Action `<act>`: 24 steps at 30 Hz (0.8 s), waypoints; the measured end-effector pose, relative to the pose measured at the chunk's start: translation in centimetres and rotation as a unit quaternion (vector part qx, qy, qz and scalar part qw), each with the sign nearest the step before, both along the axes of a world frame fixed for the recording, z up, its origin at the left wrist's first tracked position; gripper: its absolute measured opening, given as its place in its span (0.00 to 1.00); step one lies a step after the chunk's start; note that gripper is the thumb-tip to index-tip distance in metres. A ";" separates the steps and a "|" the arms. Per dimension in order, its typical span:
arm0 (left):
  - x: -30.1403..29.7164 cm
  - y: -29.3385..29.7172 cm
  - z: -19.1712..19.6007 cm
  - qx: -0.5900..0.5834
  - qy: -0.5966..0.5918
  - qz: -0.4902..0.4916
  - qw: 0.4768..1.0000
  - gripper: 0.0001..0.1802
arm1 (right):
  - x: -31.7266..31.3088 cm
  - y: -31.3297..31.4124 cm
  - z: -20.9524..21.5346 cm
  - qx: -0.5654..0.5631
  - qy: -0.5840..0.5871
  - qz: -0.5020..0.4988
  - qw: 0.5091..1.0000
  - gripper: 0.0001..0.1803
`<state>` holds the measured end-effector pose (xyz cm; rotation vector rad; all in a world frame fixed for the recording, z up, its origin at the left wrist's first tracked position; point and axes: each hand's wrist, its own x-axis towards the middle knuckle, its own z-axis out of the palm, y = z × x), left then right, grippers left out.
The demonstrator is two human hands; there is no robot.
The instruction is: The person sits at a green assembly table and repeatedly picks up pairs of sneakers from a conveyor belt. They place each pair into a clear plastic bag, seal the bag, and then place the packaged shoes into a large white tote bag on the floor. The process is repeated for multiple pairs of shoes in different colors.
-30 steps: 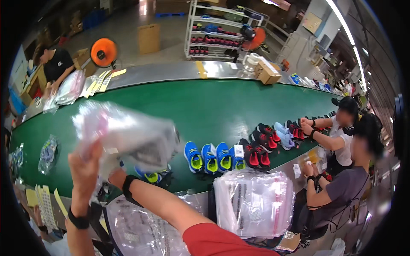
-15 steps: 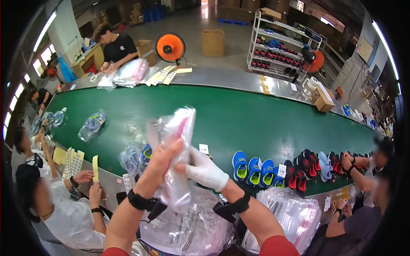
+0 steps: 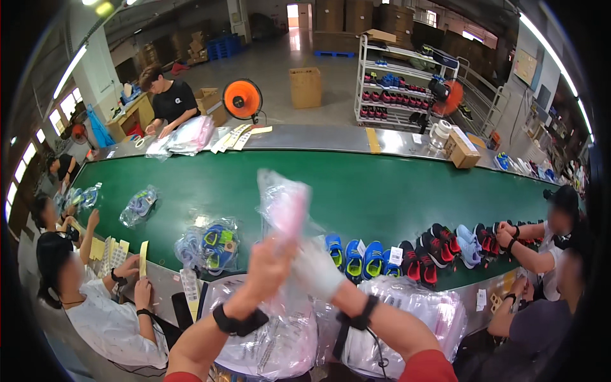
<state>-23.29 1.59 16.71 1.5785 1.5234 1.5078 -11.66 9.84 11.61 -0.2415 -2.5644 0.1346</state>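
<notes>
Both hands, the bare left hand (image 3: 268,267) and gloved right hand (image 3: 316,272), pinch a clear plastic bag (image 3: 284,207) between them, upright above the green conveyor belt (image 3: 356,184). Blue shoes (image 3: 356,258) sit just beyond it, and stacked bags (image 3: 407,312) lie below.

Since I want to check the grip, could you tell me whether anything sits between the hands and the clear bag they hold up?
Nothing visible does. The left hand and the gloved right hand both press directly on the clear bag, raised above the belt. Only the white glove's fabric lies between the right hand and the plastic.
</notes>
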 end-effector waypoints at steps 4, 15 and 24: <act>6.6 -6.0 0.6 -0.102 0.089 -0.283 0.950 0.14 | 1.0 3.1 -2.8 -0.121 -0.028 -0.079 0.989 0.22; -15.3 -1.0 0.7 -0.001 0.095 0.264 0.960 0.09 | -9.5 -0.9 3.7 -0.253 0.053 0.093 0.962 0.13; -18.9 -3.7 0.4 -0.028 -0.003 0.282 0.959 0.11 | -9.3 6.4 -7.5 -0.306 -0.313 -0.054 0.897 0.28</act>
